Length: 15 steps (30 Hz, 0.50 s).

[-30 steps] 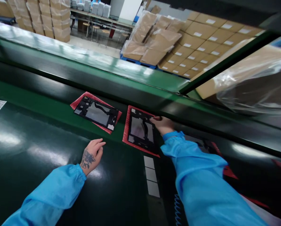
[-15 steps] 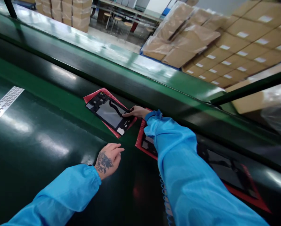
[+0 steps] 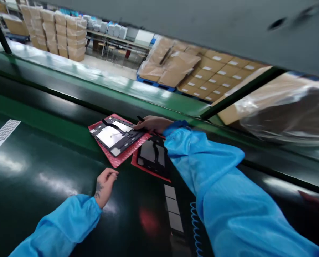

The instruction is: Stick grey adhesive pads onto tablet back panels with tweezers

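Note:
My right hand (image 3: 155, 123) is closed on the right end of a tablet screen panel (image 3: 125, 143), which has a pale centre and a black ribbon cable (image 3: 112, 125). Under the panel lies red bubble wrap (image 3: 116, 160). A short dark piece (image 3: 140, 118) juts out by my right fingers; its kind cannot be made out. Another tablet panel (image 3: 152, 153) on red wrap lies just right of the first, partly beneath my right forearm. My left hand (image 3: 106, 184), tattooed on its back, hovers over the dark green surface below the first panel, fingers curled in and nothing visible in them.
A printed white strip (image 3: 4, 135) lies at left. Pale rectangles (image 3: 172, 205) and a blue coiled cord (image 3: 196, 225) are at lower right. A raised green rail (image 3: 116, 91) runs along the back, with stacked cartons (image 3: 207, 75) beyond. A grey panel (image 3: 202, 25) crosses overhead.
The view has shifted. The held panel has turned and tilted, its pale centre now bright. My right hand has moved round its right end. My left hand's fingers have curled in.

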Motion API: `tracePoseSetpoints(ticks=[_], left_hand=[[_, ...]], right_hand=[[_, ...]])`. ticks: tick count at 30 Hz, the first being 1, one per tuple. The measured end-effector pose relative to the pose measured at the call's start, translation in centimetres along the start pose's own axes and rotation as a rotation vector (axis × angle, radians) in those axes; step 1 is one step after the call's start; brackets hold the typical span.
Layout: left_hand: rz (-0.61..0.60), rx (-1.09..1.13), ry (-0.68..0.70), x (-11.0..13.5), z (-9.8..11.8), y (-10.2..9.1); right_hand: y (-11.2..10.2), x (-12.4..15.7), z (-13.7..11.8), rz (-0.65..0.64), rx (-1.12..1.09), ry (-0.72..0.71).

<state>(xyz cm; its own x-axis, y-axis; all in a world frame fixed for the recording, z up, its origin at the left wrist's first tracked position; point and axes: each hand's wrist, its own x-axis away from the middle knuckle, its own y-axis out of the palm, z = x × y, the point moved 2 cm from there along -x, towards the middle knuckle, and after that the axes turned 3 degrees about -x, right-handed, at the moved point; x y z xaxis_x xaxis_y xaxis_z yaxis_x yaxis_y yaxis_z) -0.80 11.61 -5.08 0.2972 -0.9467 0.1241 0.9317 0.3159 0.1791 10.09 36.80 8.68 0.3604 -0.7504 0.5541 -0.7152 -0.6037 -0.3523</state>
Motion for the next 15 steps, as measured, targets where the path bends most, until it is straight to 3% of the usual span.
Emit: tracePoseSetpoints(ticks=[4,9,12,15], left_hand=[[-0.078,0.284,-0.316,-0.2,0.8,-1.1],[-0.199,0.448,-0.587,-0.5,2.7,-1.5],[-0.165,0.426,-0.733,2.5,2.0,-0.8],[-0.104,0.395,-0.8,7.2,0.9,-0.1]], right_hand=[[1.4,5.8,4.6,0.06,-0.141,0.031],[7.0,14.1,14.5,0.116,-0.27,0.076],[10.6,18.4,20.8,0.175,-0.314,0.118],[13.1,21.9,25.7,0.404,-0.325,0.024]])
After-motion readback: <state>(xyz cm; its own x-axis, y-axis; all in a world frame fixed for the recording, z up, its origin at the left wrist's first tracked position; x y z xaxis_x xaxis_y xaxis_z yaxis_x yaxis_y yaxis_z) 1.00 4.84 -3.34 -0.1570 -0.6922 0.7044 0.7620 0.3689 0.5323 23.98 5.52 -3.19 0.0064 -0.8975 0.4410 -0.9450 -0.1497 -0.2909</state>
